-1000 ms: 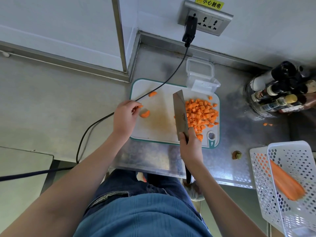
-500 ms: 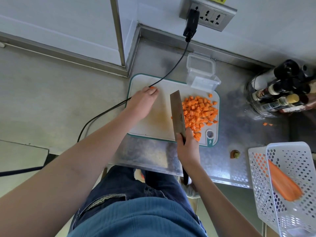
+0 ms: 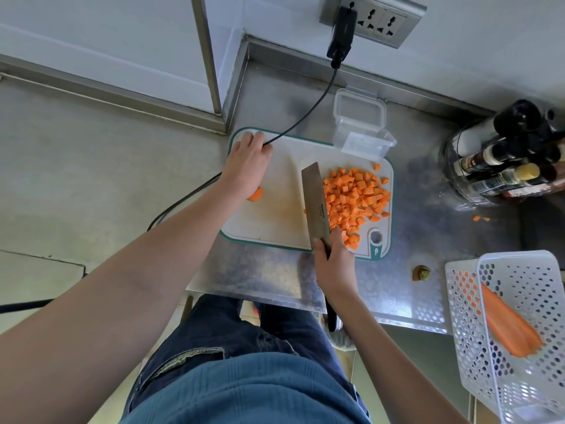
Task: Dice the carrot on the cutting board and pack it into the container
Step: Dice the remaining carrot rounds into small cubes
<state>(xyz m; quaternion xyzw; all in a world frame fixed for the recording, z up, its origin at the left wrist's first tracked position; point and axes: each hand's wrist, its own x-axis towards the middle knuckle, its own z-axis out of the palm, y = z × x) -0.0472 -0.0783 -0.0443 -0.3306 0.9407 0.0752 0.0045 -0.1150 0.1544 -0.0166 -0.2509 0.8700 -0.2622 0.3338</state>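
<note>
The left hand [image 3: 249, 165] has moved from the middle of the cutting board [image 3: 275, 221] up to its far left corner, where the fingers now lie fairly flat over the spot a stray carrot bit occupied a second ago. Whether it has picked that bit up I cannot tell, since the palm hides it. The black cable [image 3: 305, 116] from the wall socket [image 3: 379, 18] runs in just beside its fingertips. The half-round carrot piece [image 3: 256, 194] that the hand was near before now sits by the wrist, uncut, on the board's left side.

The right hand [image 3: 334, 264] keeps its curled grip on the cleaver [image 3: 316, 203], whose blade stands on edge against the left flank of the diced carrot pile [image 3: 356, 198], holding the pile on the right half of the board. The clear container [image 3: 362, 128] stands uncovered at the board's far edge and looks to have nothing in it.

This reads as gathering stragglers: most dicing looks done, one piece waits, and packing has not begun. A few dice [image 3: 480, 218] lie off the board on the worktop [image 3: 406, 289]; another carrot [image 3: 510, 325] rests in the white basket [image 3: 519, 270]
</note>
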